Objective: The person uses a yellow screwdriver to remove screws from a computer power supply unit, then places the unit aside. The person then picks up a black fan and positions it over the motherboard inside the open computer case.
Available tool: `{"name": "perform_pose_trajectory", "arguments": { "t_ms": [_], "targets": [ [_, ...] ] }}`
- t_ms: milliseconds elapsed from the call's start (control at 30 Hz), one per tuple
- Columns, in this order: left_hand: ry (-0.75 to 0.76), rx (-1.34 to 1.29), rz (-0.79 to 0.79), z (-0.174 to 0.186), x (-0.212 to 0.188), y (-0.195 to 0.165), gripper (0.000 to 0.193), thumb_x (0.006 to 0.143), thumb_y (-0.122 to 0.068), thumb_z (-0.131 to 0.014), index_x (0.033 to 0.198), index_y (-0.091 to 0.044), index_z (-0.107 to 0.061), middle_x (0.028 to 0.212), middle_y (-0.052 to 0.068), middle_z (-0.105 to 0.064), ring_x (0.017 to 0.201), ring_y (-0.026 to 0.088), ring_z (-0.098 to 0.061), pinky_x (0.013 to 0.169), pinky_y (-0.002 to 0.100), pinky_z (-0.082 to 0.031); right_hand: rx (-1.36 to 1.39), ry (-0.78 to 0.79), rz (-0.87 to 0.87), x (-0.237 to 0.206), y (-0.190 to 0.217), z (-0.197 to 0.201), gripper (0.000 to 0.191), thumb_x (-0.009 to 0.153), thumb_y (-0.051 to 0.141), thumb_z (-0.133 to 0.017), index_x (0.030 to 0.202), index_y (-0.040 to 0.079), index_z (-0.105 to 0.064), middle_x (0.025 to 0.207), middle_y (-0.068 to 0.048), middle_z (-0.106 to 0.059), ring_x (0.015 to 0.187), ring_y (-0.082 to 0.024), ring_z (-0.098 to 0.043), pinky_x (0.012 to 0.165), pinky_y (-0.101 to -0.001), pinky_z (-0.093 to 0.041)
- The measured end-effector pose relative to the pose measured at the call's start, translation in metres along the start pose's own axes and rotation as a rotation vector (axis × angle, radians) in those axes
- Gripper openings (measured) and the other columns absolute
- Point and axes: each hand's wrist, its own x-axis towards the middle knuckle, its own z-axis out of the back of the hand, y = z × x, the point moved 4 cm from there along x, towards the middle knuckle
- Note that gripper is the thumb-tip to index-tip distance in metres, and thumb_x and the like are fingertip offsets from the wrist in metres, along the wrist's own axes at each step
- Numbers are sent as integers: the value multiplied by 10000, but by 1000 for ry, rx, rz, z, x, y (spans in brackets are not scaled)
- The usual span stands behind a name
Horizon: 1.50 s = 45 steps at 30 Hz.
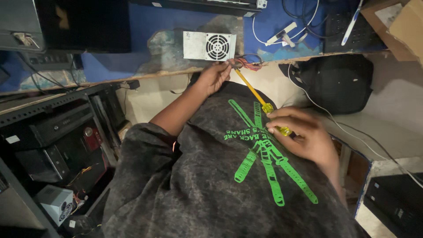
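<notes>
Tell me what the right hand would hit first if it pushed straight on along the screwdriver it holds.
Probably the left hand, then the grey power supply box. The right hand aims the yellow screwdriver there; depth is unclear.

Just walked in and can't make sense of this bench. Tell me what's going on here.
A person in a grey shirt with a green print is working at a blue workbench. Their right hand holds a yellow-handled screwdriver, its tip aimed at the edge of a small metal power supply unit with a round fan grille. Their left hand grips the bundle of wires coming out of that unit. Another power supply sits lower left, beside dark computer cases.
</notes>
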Motion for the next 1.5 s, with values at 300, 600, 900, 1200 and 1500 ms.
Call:
{"name": "perform_pose_trajectory", "arguments": {
  "t_ms": [300,600,900,1200,1500],
  "targets": [
    [-5,-32,-11,-4,1,-1,245,955,88,-589,1190,20,-571,1171,158,-689,1046,204,-713,930,256,-599,15,26,23,10,9,5,237,844,47,-786,1072,77,-726,1166,-84,-721,928,-156,-742,689,-257,-602],
    [-88,40,66,-1,-2,-2,170,982,63,-562,1151,46,-557,1117,171,-687,1074,253,-723,935,302,-590,-53,-38,117,40,13,6,248,890,95,-800,1122,71,-718,1176,-85,-733,1011,-191,-753,819,-298,-606],
    [11,979,-471,-38,-55,-45,310,937,-2,-614,1236,-46,-542,1131,117,-643,1041,240,-675,896,352,-591,-454,-258,329,92,35,15,361,891,251,-906,1136,47,-737,988,-89,-719,869,-241,-721,758,-348,-567],
    [329,1654,-993,-150,-116,-82,251,871,-95,-761,1114,-66,-700,1130,99,-707,1006,288,-711,840,373,-584,-655,-487,390,133,46,-1,488,883,314,-970,703,88,-576,672,-59,-535,593,-266,-552,569,-385,-406],
    [480,1805,-900,-152,-106,-89,169,910,-53,-694,1074,-59,-735,1072,108,-727,982,329,-711,847,422,-572,-507,-243,362,120,108,12,242,910,61,-670,1147,18,-662,1091,-156,-659,913,-331,-665,755,-407,-546]
  ]
}}
